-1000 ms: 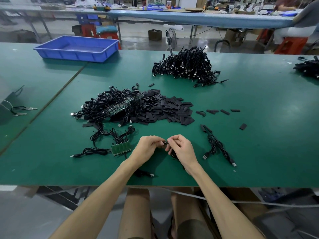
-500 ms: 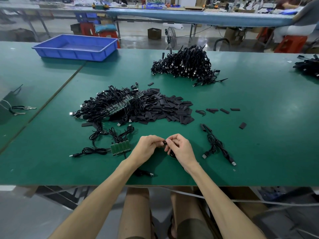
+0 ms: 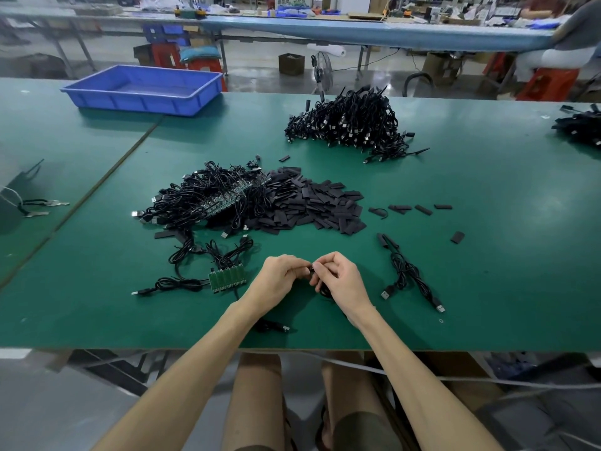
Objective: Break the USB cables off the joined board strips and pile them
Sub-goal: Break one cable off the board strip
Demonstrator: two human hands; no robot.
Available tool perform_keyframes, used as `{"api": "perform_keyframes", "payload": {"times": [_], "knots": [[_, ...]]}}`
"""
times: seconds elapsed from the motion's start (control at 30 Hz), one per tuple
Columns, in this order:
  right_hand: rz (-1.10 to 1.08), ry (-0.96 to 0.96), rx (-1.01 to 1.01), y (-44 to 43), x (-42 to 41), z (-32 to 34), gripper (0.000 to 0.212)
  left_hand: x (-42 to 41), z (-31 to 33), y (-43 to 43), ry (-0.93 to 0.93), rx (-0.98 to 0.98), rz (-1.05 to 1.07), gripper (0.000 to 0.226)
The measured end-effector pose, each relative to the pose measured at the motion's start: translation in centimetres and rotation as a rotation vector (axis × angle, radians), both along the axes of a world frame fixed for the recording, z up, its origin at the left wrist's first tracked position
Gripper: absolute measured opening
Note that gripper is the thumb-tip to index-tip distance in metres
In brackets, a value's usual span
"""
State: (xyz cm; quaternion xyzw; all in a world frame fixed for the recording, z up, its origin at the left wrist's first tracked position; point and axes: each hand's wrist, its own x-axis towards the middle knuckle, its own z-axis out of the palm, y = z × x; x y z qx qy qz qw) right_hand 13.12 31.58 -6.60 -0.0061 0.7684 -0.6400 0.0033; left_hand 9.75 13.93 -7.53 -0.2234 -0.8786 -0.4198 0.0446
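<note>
Both hands are in close over the near part of the green work table (image 3: 487,229); the left hand (image 3: 281,278) and the right hand (image 3: 340,278) meet fingertip to fingertip, fingers curled tight, both pinching a thin black USB cable (image 3: 323,291) between them; its coil shows dark beneath the right palm; what exactly sits at the pinch point is too small to tell. Just left of the left hand lies a small green board strip (image 3: 227,277), flat on the table, black leads running off its far and left edges. Beyond it sits a tangled heap of black cables and board strips (image 3: 208,200), butting against a spread of flat black rectangular pieces (image 3: 320,206) on its right; a few of those pieces lie scattered farther right. Well back, apart from everything, stands a tall pile of black cables (image 3: 351,125). Right of the right hand, two loose black cables (image 3: 409,278) lie stretched out, plugs toward the near edge; a short black cable (image 3: 273,327) rests near the table edge, beside the left forearm; a blue plastic tray (image 3: 143,102) waits at the far left.
</note>
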Motion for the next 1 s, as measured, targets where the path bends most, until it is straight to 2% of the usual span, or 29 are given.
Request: {"api": "perform_keyframes", "payload": {"times": [0.17,0.33,0.4,0.5,0.63,1.0], "knots": [[0.002,-0.003,-0.007,-0.1,0.0,0.1,0.01,0.1,0.0,0.0,0.003,0.009,-0.001,0.019],[-0.011,-0.019,-0.056,0.2,-0.2,-0.1,0.012,0.0,0.2,0.3,-0.081,0.074,0.01,0.017],[-0.049,-0.028,-0.102,0.4,-0.3,-0.3,0.013,-0.1,0.5,0.0,-0.138,0.169,0.0,0.017],[-0.106,-0.041,-0.154,0.6,-0.4,-0.4,0.012,-0.2,0.9,-0.6,-0.302,0.42,-0.022,0.019],[-0.15,-0.058,-0.215,0.6,-0.5,-0.7,0.012,-0.1,0.9,-1.2,-0.416,0.601,-0.079,0.023],[-0.101,-0.065,-0.228,0.9,-0.5,-0.5,0.012,-0.4,0.4,-1.2,-0.427,0.613,-0.101,0.022]]}}
